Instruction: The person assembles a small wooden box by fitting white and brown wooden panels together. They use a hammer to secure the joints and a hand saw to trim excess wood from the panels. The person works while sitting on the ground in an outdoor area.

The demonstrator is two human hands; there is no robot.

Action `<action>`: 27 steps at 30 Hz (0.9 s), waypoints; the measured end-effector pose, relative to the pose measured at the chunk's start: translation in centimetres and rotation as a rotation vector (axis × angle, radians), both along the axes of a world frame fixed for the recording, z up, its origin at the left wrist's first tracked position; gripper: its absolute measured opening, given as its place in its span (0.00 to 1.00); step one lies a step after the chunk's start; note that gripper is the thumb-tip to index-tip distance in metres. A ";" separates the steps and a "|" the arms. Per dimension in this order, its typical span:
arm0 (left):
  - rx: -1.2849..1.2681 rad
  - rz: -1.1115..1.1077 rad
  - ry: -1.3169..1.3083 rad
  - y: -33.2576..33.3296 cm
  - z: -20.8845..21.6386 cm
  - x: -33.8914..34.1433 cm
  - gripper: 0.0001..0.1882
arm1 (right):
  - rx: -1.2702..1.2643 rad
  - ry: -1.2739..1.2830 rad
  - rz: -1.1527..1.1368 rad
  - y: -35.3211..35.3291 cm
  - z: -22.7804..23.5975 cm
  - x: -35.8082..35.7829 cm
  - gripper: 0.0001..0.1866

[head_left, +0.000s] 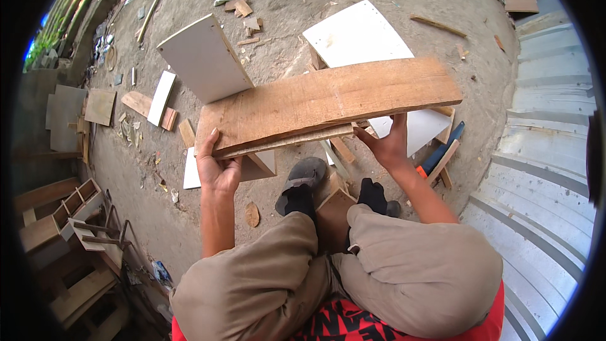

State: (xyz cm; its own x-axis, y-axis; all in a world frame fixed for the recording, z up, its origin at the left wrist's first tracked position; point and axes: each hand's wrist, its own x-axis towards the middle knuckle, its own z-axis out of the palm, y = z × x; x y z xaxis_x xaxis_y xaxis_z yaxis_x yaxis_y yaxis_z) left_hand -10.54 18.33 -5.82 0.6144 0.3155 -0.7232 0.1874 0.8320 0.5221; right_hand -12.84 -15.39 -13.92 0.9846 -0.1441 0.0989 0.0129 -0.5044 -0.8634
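In the head view, the left hand's (pixel 219 173) grip pinches the left end of a brown plank (pixel 328 96) and the thinner board (pixel 290 139) beneath it, above the concrete floor (pixel 278 22). The right hand (pixel 388 146) supports them near their right, thumb and forefinger apart; whether its grip pinches cannot be told.

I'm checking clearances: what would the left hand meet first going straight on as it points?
The left hand would meet the long brown board it holds; a white panel appears beyond, though depth is unclear.
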 end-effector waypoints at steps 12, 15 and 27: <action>0.276 -0.274 -0.038 0.5 7.3 4.2 0.19 | -0.780 -0.465 0.529 7.8 10.9 3.4 0.41; 0.236 -0.324 -0.076 -0.2 8.3 5.4 0.19 | -0.860 -0.435 0.459 9.6 9.9 4.8 0.28; 0.217 -0.482 -0.444 -2.1 20.5 10.6 0.42 | -0.653 -0.323 0.482 7.4 20.6 12.4 0.19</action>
State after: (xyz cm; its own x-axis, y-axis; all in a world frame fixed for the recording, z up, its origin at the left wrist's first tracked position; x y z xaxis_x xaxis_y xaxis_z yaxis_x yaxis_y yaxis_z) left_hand 0.03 16.27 14.67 0.9458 0.0421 -0.3221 0.2402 0.5772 0.7805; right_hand -0.45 -8.00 6.70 0.8331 0.4637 0.3015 0.5465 -0.7738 -0.3203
